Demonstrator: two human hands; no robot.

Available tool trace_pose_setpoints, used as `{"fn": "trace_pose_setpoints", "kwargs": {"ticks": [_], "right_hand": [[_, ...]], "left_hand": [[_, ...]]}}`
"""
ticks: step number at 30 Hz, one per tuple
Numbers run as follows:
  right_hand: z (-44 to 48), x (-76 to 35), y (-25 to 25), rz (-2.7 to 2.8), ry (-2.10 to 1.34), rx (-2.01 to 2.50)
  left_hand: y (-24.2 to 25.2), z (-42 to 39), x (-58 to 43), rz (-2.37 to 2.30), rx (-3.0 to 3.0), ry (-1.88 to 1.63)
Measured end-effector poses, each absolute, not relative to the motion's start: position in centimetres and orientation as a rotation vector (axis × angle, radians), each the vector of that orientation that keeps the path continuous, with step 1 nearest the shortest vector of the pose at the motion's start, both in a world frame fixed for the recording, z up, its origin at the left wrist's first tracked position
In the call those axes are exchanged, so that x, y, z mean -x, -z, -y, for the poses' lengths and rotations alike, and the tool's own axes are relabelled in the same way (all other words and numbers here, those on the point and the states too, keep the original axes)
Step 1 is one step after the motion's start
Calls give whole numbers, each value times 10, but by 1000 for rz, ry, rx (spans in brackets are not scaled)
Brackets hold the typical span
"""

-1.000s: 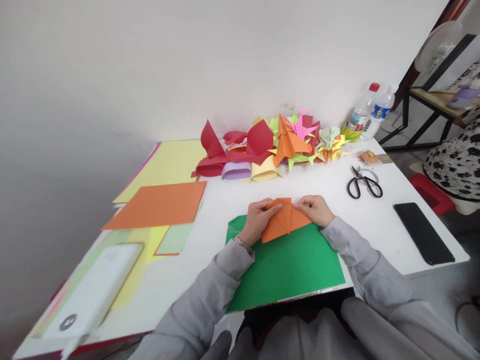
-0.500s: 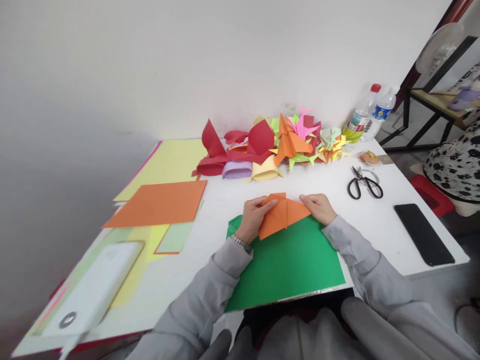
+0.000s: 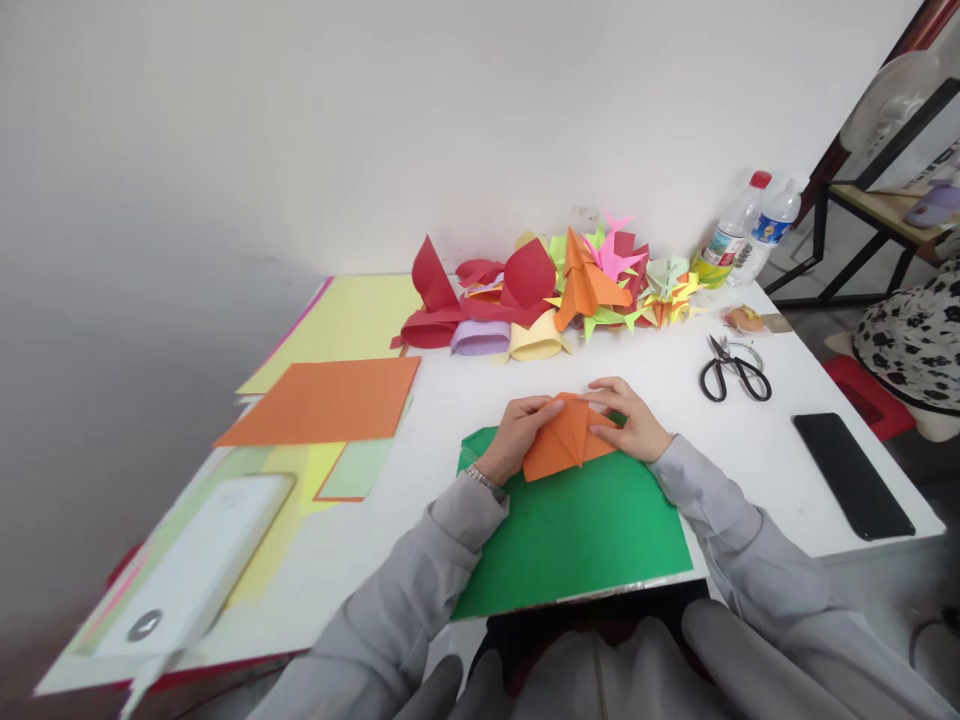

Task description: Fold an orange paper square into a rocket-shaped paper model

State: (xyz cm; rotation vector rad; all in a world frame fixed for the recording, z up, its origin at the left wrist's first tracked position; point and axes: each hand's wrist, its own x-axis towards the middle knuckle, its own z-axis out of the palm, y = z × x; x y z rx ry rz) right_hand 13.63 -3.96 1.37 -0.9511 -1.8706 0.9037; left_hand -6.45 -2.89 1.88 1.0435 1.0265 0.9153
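Note:
A partly folded orange paper (image 3: 564, 445) lies on the far edge of a green sheet (image 3: 581, 535) in front of me. My left hand (image 3: 517, 435) grips its left side, with the thumb on top and the fingers curled under. My right hand (image 3: 628, 420) lies over its right side, fingers pressed down on the fold. Both grey sleeves reach in from the bottom of the view.
A heap of coloured folded paper figures (image 3: 559, 290) sits at the back by the wall. Orange (image 3: 326, 400) and yellow (image 3: 341, 325) sheets lie left. Black scissors (image 3: 731, 368), a black phone (image 3: 853, 475) and two bottles (image 3: 750, 225) are right. Another person (image 3: 911, 335) sits at far right.
The orange paper was lifted slightly half a second ago and now lies flat on the green sheet. My right hand has moved in over its right side and presses it.

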Motion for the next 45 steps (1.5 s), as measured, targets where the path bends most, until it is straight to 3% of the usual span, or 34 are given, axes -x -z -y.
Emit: {"fn": "trace_pose_setpoints", "kwargs": {"ticks": [9,19,30,45], "right_hand": [[37,-133,-4,1913,-947,899],[34,-136,-9,1595,-1143,1053],[37,-131,-16,1379,-1296,1138],[38,-126,-21,1245,-1331,1182]], "left_hand": [[-17,29,65,-974,-1135,-823],[-17,31,67,-707,-1160,-930],[-11,31,63,-1052,-1437,-984],[-20,36,56,-997,-1167,-862]]}}
